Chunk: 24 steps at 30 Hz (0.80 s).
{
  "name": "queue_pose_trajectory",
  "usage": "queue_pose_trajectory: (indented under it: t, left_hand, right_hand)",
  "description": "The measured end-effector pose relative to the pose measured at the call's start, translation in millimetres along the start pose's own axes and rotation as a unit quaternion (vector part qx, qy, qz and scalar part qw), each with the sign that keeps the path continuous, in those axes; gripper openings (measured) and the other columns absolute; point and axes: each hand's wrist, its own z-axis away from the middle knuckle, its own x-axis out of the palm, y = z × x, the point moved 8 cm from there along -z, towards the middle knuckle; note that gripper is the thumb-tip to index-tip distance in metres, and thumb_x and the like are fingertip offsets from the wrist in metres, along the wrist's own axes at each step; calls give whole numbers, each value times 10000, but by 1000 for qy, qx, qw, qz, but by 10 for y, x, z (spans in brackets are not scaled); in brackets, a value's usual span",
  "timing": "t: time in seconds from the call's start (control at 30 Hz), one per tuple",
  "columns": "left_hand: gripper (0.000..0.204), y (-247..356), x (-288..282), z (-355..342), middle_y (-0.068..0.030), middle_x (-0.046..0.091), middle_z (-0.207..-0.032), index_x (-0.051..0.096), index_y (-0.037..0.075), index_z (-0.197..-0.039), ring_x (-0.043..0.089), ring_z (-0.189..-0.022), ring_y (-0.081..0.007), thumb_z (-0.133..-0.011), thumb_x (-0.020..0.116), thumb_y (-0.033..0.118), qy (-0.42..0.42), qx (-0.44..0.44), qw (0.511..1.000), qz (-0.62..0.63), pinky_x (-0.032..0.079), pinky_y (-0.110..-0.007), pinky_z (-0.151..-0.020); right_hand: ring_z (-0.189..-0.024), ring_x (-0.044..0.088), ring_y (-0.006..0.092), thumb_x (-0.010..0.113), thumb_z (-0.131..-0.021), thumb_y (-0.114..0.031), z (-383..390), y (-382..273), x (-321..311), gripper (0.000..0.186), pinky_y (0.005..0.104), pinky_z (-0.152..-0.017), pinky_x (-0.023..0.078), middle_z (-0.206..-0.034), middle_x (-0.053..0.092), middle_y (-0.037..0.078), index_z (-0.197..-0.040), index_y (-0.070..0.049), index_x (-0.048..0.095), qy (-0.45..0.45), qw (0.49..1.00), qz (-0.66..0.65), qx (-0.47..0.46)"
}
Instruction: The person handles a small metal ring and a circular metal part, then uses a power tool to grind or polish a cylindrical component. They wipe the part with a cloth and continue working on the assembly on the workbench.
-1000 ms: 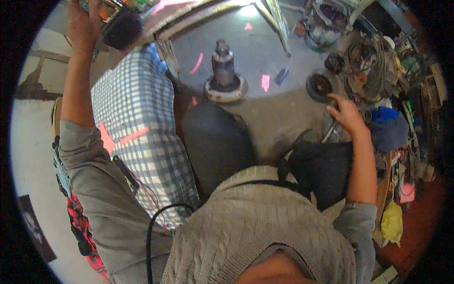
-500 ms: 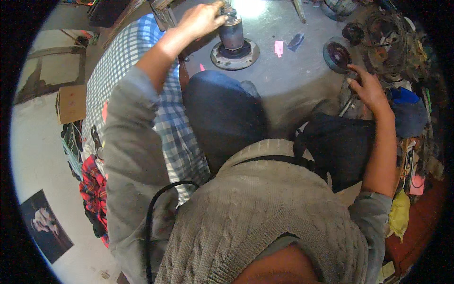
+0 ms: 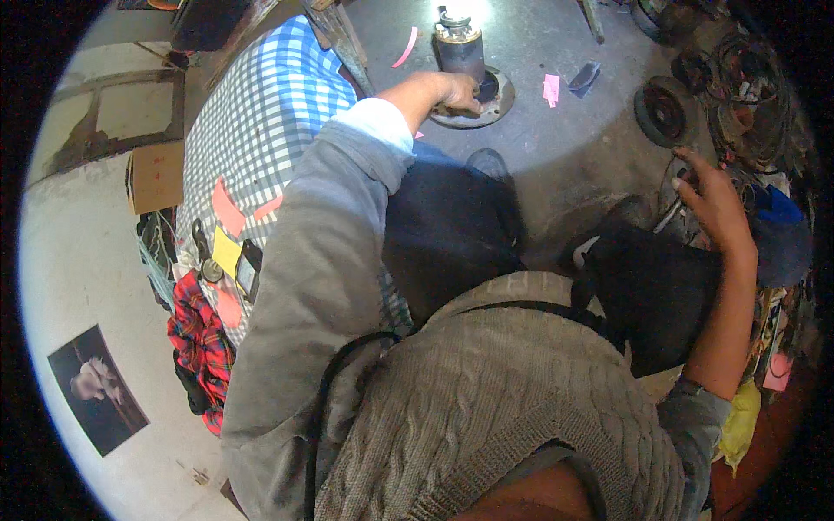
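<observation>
A dark upright cylinder (image 3: 460,54), which looks like an electric motor, stands on a wide round metal flange (image 3: 495,108) with holes on the floor ahead of me. My left hand (image 3: 455,94) is down at the flange, fingers curled closed at its left side beside the cylinder's foot; the fingertips are partly hidden. Out to the right, my right hand (image 3: 717,200) hangs with index finger and thumb apart and nothing visible between them. Just beyond its fingertips lies a round, dark, dished metal part (image 3: 662,113).
Coiled wires and scrap (image 3: 738,78) crowd the right side. Pink paper (image 3: 551,90) and a dark blue scrap (image 3: 584,79) lie on the floor. At left, a checked cloth (image 3: 252,113) holds a phone (image 3: 248,271) and coloured notes. A wooden leg (image 3: 343,48) stands near the motor.
My left hand has gone from the top of the cylinder down to its flange. The right hand stays near the round part. The whole view has shifted, showing more of the checked cloth.
</observation>
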Motion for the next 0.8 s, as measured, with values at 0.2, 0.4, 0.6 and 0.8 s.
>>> queue_pose_trajectory:
  t: [0.2,0.4,0.6,0.8]
  left_hand:
    - [667,109,-139,34,-246,642,-1355,611,2,-1376,617,-1264,-390,-895,714,453,71,37,996,-32,484,-436,-1062]
    - [649,127,-138,88,-241,649,-1346,610,20,-1385,625,-1253,-389,-897,717,434,72,20,996,-43,485,-431,-1063]
    - [630,61,-128,-65,-246,651,-1339,622,42,-1379,627,-1248,-393,-900,721,438,97,50,993,-50,490,-443,-1053]
    - [627,-131,8,-253,-230,696,-1251,648,7,-1297,673,-1134,-353,-895,719,483,70,81,994,18,513,-459,-986]
  right_hand:
    - [-866,634,300,711,-919,-114,15,1,24,510,414,-818,503,-924,663,160,-1410,-87,578,-4,1000,8,-11]
    - [-896,638,325,714,-924,-138,65,-72,-44,499,423,-836,502,-951,670,167,-1403,-83,584,13,999,13,-29]
    - [-935,646,335,705,-936,-157,84,-65,-56,491,424,-866,508,-979,674,167,-1407,-87,584,14,999,33,-13]
    - [-1044,685,398,701,-957,-234,48,34,4,493,462,-949,541,-1150,705,223,-1419,-114,579,-2,1000,11,8]
